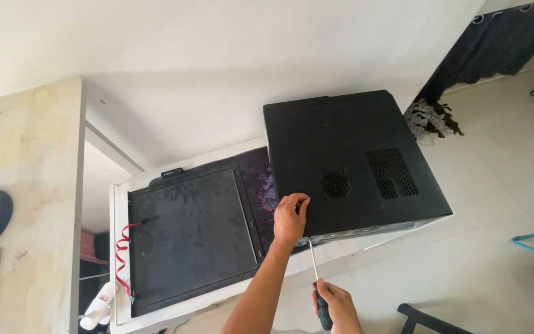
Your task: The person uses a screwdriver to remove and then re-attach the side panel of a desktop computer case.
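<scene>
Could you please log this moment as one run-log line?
left hand: on computer case edge | right hand: gripping screwdriver, tip at case's rear | case: on white desk

Computer case [353, 161] perhaps blocking rightward reach

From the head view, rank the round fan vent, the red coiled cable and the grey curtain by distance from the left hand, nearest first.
1. Round fan vent: on the black computer case, just right of the left hand.
2. Red coiled cable: far left, at the edge of the flat black panel.
3. Grey curtain: top right corner, beyond the case.
</scene>
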